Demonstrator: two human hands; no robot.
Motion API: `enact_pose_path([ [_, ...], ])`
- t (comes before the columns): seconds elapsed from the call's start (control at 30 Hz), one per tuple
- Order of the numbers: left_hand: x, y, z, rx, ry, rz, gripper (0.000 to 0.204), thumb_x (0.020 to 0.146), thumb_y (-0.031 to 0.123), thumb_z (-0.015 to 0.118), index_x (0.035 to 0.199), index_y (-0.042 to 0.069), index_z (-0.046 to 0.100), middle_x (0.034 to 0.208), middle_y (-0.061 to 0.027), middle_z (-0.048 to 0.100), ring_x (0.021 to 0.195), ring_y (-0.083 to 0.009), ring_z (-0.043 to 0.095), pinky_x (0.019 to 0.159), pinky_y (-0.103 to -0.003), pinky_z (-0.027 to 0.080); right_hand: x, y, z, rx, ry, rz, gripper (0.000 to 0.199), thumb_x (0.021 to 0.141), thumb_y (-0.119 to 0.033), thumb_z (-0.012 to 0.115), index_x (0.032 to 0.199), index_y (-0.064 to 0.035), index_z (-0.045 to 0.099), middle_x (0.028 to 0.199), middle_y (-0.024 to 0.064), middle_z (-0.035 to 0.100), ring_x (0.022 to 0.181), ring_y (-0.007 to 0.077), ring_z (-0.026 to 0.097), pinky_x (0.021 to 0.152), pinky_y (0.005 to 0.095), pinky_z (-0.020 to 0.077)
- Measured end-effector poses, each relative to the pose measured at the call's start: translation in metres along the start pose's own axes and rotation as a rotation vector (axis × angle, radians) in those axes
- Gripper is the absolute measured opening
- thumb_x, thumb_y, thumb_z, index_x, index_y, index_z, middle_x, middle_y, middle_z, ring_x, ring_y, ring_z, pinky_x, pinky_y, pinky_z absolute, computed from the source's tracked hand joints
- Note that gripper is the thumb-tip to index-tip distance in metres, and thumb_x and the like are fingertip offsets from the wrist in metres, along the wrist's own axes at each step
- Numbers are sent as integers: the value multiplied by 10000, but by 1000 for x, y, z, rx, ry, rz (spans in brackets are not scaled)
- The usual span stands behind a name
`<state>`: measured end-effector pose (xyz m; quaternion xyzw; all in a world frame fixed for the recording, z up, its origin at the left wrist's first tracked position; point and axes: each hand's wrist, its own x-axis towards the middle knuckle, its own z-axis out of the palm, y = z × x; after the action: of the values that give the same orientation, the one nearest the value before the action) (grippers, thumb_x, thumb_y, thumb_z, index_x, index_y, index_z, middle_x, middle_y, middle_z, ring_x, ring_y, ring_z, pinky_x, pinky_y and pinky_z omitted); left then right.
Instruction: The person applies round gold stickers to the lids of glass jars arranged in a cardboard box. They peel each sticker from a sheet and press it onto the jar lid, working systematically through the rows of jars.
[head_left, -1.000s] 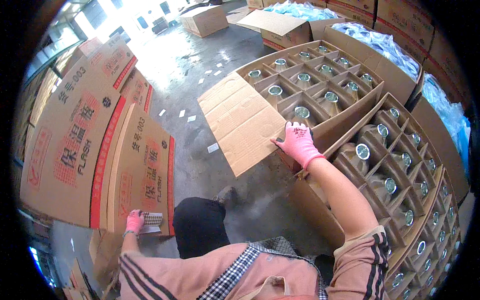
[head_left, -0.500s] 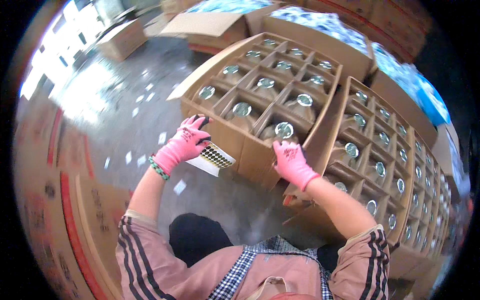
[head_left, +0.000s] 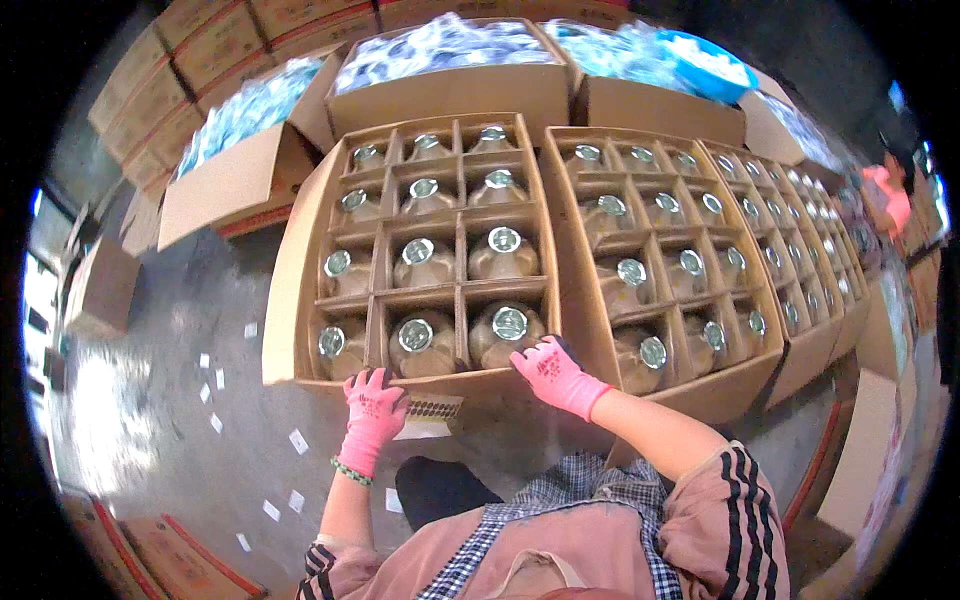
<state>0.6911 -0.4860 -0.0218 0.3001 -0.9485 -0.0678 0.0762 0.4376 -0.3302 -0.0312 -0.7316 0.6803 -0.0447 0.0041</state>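
A cardboard box [head_left: 430, 384] with cardboard dividers stands in front of me, a clear glass bottle [head_left: 508, 330] in each compartment, round glass tops facing up. My left hand [head_left: 374, 412], in a pink glove with dark fingertips, is closed at the box's near edge. A sheet of small dark oval stickers [head_left: 432, 408] sticks out beside its thumb, pinched in the hand. At the near right corner of the same box, my right hand [head_left: 562, 378], gloved alike, has its fingers bent over the rim. The fingertips of both hands are partly hidden.
More divided boxes of bottles [head_left: 690, 380] run off to the right. Behind stand open cartons of wrapped blue-white items [head_left: 440, 55] and a blue basin [head_left: 705, 70]. Paper scraps [head_left: 298, 441] lie on the floor at left. Another person [head_left: 885, 195] is at the far right.
My view has swung to the right, so the box now appears straighter ahead. Both hands remain at its near edge, the sticker sheet still by my left hand.
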Motion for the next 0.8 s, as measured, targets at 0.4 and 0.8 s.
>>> enact_pose_path([
  [0.4,14,-8,2,18,-181,-186,219,633,272,635,817,156,660,1117,-102,497,1090,-349,378,967,-465,209,2,6,26,3,65,-62,389,773,-128,376,1153,-56,417,839,100,515,760,234,524,759,428,368],
  [0.8,24,33,-25,93,-370,-387,378,675,352,591,974,122,612,1177,-151,435,1126,-343,346,981,-400,237,0,9,-8,204,-191,-150,386,810,-100,357,1173,27,384,955,176,574,850,288,570,803,471,382],
])
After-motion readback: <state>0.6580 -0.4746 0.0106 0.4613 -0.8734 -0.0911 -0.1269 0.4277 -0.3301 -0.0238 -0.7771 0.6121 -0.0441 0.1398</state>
